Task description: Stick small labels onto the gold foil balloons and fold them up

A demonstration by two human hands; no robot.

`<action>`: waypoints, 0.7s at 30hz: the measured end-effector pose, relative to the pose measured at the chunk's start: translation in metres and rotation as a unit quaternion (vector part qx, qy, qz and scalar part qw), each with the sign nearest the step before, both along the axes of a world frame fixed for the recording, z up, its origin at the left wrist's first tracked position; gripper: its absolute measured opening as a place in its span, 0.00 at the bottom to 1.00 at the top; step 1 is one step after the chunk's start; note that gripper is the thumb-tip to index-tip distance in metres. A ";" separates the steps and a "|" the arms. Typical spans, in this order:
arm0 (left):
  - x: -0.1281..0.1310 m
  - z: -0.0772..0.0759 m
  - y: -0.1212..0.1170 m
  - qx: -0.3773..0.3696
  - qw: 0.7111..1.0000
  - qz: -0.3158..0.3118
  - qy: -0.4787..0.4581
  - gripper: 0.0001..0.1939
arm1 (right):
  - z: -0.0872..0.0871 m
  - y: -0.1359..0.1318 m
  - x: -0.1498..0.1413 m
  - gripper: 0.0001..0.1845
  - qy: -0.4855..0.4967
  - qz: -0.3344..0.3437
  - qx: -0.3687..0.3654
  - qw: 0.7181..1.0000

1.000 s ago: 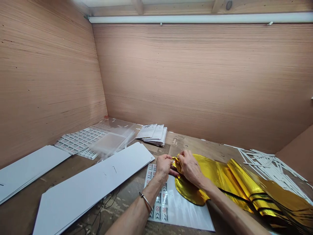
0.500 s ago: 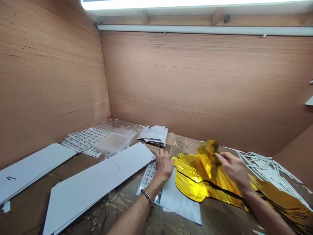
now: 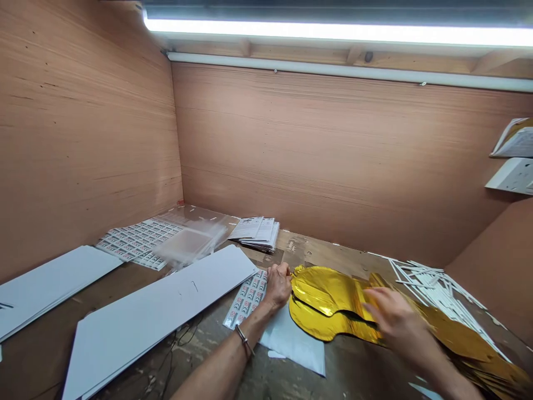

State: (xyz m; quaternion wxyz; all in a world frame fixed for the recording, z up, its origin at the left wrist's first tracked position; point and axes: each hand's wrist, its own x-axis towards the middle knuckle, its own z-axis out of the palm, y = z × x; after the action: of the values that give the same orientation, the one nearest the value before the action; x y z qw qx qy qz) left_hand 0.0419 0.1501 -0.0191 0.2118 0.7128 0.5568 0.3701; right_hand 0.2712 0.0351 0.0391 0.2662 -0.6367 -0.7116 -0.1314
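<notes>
A flat gold foil balloon (image 3: pixel 322 300) lies on the wooden workbench in front of me, on top of a pile of more gold foil pieces (image 3: pixel 470 339) that runs off to the right. My left hand (image 3: pixel 278 284) pinches the balloon's left tip, fingers closed. My right hand (image 3: pixel 393 319) is blurred and rests over the foil to the right of the rounded end; its fingers look stretched out flat. A sticker sheet (image 3: pixel 247 293) with small printed labels lies under my left hand, partly hidden by my forearm.
Long white card sheets (image 3: pixel 158 316) lie at the left, another white stack (image 3: pixel 50 286) at the far left. Label sheets (image 3: pixel 133 241), clear bags (image 3: pixel 189 241) and folded leaflets (image 3: pixel 256 230) sit at the back. White sticks (image 3: pixel 437 283) pile at the right. Plywood walls enclose the bench.
My right hand, which lifted a gold foil piece up and to the right, has come down flat onto the foil pile. My left hand stayed at the balloon's left tip.
</notes>
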 end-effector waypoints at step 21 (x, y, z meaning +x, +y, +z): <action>0.002 0.003 -0.001 -0.253 0.784 -0.097 -0.558 0.24 | -0.045 0.082 -0.092 0.12 0.210 0.030 -0.172 0.962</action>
State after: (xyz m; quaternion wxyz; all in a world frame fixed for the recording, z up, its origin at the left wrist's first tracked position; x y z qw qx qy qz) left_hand 0.0434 0.1489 -0.0164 0.6931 0.3529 0.3436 0.5263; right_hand 0.1794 0.1172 -0.0062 0.2999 -0.6648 -0.6701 0.1380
